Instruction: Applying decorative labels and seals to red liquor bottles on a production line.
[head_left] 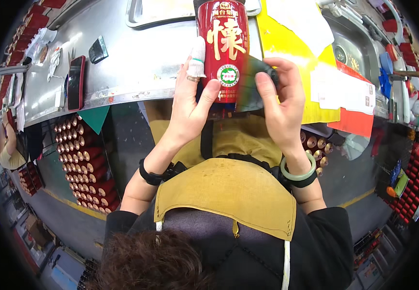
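A glossy red bottle [223, 31] with gold lettering and a round green-and-white emblem stands at the front edge of the metal table. My left hand [186, 108] is closed on its left side, thumb across the lower front. A white cloth finger cover [198, 54] sits on one of its fingers. Between the thumb and fingers of my right hand [286, 99] is a dark green, shiny sheet [249, 94]. Its left edge lies against the bottle's lower right side. Whether it is stiff or soft I cannot tell.
On the metal table [132, 72] lie a red phone [76, 82], a small dark pad [98, 50] and a metal tray [158, 21]. Yellow sheet [325, 114] and white papers [347, 92] are at right, beside a sink [347, 41]. Stacked red bottles [81, 159] stand below.
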Action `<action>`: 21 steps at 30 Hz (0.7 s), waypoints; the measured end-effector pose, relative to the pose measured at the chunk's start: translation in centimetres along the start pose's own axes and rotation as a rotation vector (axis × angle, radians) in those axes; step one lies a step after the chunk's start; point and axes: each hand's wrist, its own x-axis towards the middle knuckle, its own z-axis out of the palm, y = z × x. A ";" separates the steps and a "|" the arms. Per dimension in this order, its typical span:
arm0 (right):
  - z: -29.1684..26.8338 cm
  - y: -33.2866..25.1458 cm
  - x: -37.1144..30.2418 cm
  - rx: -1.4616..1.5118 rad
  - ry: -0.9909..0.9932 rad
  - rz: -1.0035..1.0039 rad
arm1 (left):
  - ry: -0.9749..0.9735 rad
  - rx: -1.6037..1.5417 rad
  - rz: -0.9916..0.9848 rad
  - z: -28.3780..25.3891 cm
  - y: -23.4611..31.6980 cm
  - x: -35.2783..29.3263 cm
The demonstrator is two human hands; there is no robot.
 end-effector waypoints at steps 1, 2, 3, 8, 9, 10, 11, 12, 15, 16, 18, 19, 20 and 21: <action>0.2 -0.3 -0.1 -0.054 -0.023 0.021 | -0.002 -0.015 -0.030 0.1 0.1 0.1; 0.5 -0.5 0.0 -0.048 -0.016 0.029 | -0.003 -0.039 -0.042 0.0 0.2 0.2; 0.6 -0.8 0.0 -0.036 -0.017 0.040 | -0.003 -0.062 -0.053 0.0 0.2 0.2; 0.7 -0.9 0.1 -0.085 -0.018 0.063 | 0.019 -0.131 -0.024 0.1 0.2 0.2; 0.6 -0.7 0.1 -0.084 -0.024 0.059 | 0.001 -0.076 0.050 0.2 0.1 0.2; 0.6 -0.5 0.1 -0.074 -0.022 0.057 | 0.014 -0.032 0.028 0.2 0.1 0.3; 0.5 -0.3 0.0 -0.063 -0.022 0.058 | 0.033 -0.117 0.020 0.3 0.1 0.3; 0.5 -0.2 -0.1 -0.063 -0.023 0.057 | 0.047 -0.209 0.011 0.3 0.0 0.4; 0.6 -0.2 -0.2 -0.024 -0.014 0.069 | 0.014 -0.249 -0.043 0.2 0.1 0.4; 0.6 -0.3 -0.2 -0.043 -0.018 0.067 | 0.005 -0.227 -0.060 0.2 0.0 0.4; 0.6 -0.6 0.0 -0.061 -0.023 0.065 | 0.099 0.148 0.281 0.1 0.0 0.2; 0.6 -0.8 0.1 -0.055 -0.018 0.061 | 0.113 0.360 0.419 -0.1 0.1 -0.1; 0.5 -0.9 0.2 -0.056 -0.010 0.067 | 0.161 0.539 0.539 -0.3 0.1 -0.5; 0.5 -0.9 0.4 -0.012 0.001 0.004 | 0.153 0.677 0.564 -0.2 0.1 -0.9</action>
